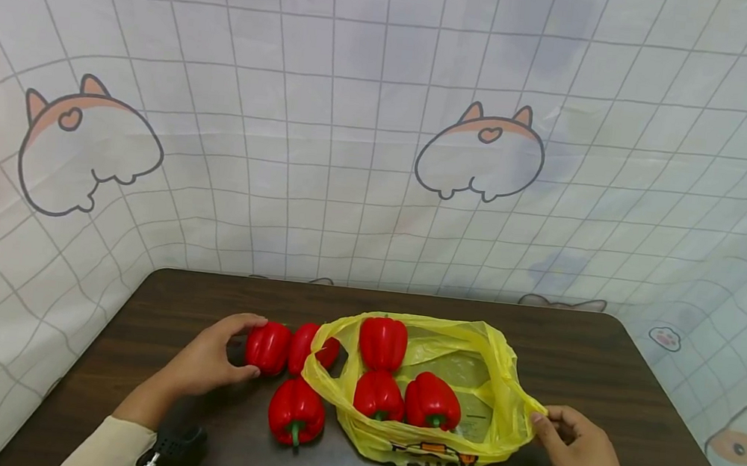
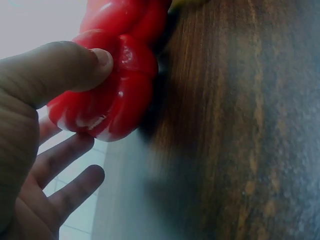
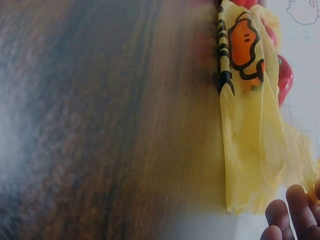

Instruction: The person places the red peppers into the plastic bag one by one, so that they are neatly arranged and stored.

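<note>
My left hand (image 1: pixel 209 356) holds the leftmost red bell pepper (image 1: pixel 267 347) between thumb and fingers. In the left wrist view the thumb lies on that pepper (image 2: pixel 112 107), and two fingers spread free below it. My right hand (image 1: pixel 578 455) pinches the right rim of a yellow plastic bag (image 1: pixel 416 455), which stands with its mouth open. Three red bell peppers sit inside: a rear one (image 1: pixel 382 345), a front-left one (image 1: pixel 378 396) and a front-right one (image 1: pixel 433 401). The right wrist view has the bag's printed side (image 3: pixel 250 125) and my right fingertips (image 3: pixel 295 205) at its rim.
Between the held pepper and the bag lies another red pepper (image 1: pixel 303 346), partly hidden by the bag's left rim. A further pepper (image 1: pixel 296 411) lies nearer the front, stem forward. All rest on a dark wooden table (image 1: pixel 223 459) before a grid-patterned cloth backdrop (image 1: pixel 328 146).
</note>
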Demonstrator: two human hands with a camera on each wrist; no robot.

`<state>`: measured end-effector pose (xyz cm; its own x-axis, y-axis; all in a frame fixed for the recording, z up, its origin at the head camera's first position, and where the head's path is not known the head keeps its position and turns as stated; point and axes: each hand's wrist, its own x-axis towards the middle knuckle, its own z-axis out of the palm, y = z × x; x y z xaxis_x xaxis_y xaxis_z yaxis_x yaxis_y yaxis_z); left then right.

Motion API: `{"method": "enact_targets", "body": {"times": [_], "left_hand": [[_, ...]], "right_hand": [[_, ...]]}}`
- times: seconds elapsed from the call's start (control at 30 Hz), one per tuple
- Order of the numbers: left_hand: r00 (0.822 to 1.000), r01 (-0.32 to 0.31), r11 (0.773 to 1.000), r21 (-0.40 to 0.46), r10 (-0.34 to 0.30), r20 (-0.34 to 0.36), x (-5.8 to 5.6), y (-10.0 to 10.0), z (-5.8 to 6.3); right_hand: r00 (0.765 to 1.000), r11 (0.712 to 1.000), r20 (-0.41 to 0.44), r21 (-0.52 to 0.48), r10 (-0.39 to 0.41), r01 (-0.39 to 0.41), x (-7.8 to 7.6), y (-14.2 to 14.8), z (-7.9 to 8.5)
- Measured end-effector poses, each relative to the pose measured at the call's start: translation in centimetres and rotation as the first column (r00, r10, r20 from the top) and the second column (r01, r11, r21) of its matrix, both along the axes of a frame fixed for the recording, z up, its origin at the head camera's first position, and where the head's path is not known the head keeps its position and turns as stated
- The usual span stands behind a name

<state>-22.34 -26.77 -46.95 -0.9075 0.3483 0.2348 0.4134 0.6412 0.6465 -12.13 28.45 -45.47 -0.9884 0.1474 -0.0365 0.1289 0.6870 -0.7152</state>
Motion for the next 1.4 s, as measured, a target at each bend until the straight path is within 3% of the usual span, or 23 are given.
{"method": "enact_targets", "body": {"times": [0.3,0.53,0.77,1.4], "left_hand": [[0.998,-0.029,0.999,0.017,0.03,-0.06,0.2,-0.9,0.3],[0.989,-0.043,0.999,0.013,0.045,-0.139,0.5,-1.0,2.0],[0.988,-0.054,0.998,0.037,0.059,-0.141,0.7,-0.5,3.7],[0.972,0.054,0.999,0.001,-0.053,-0.231,0.1,4.4,7.8]], "right_hand": [[1.0,1.0,0.009,0.004,-0.014,0.014,-0.1,0.0,0.0],[1.0,1.0,-0.002,0.008,-0.012,0.012,0.0,0.0,0.1],[1.0,1.0,0.004,0.013,-0.013,0.013,-0.1,0.1,0.2],[1.0,1.0,-0.004,0.007,-0.007,0.007,-0.1,0.1,0.1]]}}
